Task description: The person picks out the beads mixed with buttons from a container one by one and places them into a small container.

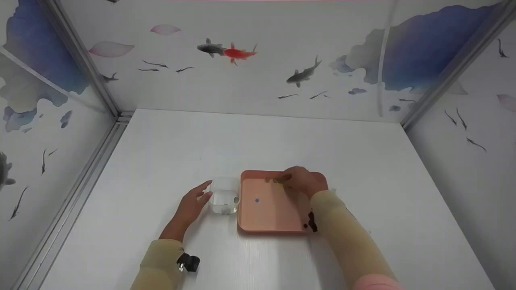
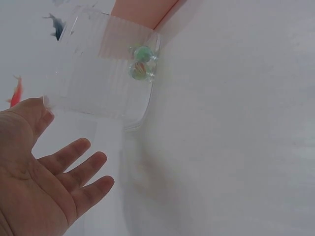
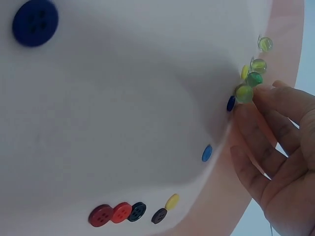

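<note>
A clear plastic box (image 1: 224, 197) stands left of a pink tray (image 1: 250, 221). Glass marbles (image 2: 140, 71) lie in the box. My left hand (image 1: 194, 204) is at the box's left side, a fingertip touching its rim and the other fingers loosely extended. Over the tray's far edge is my right hand (image 1: 302, 180). Its fingertips touch a yellow-green marble (image 3: 244, 93) in a row of several marbles against the tray wall. A green marble (image 3: 254, 78) is beside it. A yellow button (image 3: 244, 72) and a dark blue button (image 3: 231, 103) lie close by.
A larger-looking blue button (image 3: 35, 22) lies on the tray floor. Red buttons (image 3: 121, 212), dark ones (image 3: 137, 211), a yellow one and a light blue button (image 3: 207, 153) lie along the tray's side. White panels with painted fish (image 1: 240, 53) enclose the white table (image 1: 266, 141).
</note>
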`<state>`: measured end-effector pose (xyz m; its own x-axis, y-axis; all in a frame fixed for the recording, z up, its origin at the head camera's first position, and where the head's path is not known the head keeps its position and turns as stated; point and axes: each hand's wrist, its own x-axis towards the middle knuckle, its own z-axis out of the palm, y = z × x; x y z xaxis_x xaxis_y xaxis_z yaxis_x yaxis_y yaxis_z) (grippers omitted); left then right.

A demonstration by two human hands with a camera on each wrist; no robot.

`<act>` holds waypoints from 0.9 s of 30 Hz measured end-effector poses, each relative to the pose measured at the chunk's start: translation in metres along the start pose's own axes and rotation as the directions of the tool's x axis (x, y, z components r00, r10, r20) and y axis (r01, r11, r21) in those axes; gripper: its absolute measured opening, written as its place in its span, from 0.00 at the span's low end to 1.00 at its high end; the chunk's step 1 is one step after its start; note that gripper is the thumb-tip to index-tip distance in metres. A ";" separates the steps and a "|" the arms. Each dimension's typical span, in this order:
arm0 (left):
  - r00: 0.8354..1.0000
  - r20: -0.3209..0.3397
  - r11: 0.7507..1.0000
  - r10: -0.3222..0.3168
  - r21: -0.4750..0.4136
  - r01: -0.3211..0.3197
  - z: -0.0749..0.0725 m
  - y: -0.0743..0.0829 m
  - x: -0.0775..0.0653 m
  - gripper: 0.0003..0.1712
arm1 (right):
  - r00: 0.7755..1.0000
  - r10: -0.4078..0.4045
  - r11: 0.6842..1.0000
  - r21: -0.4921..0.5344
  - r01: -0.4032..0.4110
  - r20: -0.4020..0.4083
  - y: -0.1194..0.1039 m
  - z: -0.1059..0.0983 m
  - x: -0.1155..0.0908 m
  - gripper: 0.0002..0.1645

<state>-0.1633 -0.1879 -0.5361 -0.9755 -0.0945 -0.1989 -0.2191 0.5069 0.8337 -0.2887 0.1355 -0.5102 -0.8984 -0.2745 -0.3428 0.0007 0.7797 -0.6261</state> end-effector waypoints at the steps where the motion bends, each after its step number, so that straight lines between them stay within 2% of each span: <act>1: 1.000 0.002 1.000 0.005 -0.005 -0.005 0.000 0.000 0.000 0.28 | 1.000 0.007 1.000 0.001 -0.007 0.003 0.000 0.000 -0.001 0.21; 6: 1.000 0.006 1.000 0.012 -0.027 -0.012 0.000 0.000 0.000 0.27 | 1.000 0.028 0.999 0.019 -0.028 0.006 -0.001 -0.001 -0.004 0.21; 16: 1.000 0.001 1.000 0.002 -0.025 -0.002 0.000 -0.001 0.000 0.27 | 1.000 0.024 0.996 -0.081 -0.024 -0.003 -0.001 -0.001 -0.003 0.25; 19: 1.000 -0.004 1.000 0.000 -0.018 0.000 0.001 -0.001 0.000 0.27 | 0.999 0.049 0.991 -0.127 -0.050 -0.012 -0.002 0.000 -0.003 0.24; 24: 1.000 -0.014 1.000 -0.004 0.001 0.004 0.002 -0.002 0.001 0.27 | 0.994 0.105 0.984 -0.142 -0.108 -0.032 -0.001 0.000 -0.003 0.21; 27: 1.000 -0.012 1.000 0.004 0.005 -0.004 0.001 -0.001 0.001 0.27 | 0.998 0.053 0.989 -0.136 -0.056 -0.030 0.000 0.000 -0.003 0.20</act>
<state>-0.1639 -0.1875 -0.5377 -0.9766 -0.1027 -0.1889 -0.2147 0.5118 0.8319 -0.2857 0.1365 -0.5089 -0.9098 -0.2160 -0.3544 -0.0085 0.8633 -0.5045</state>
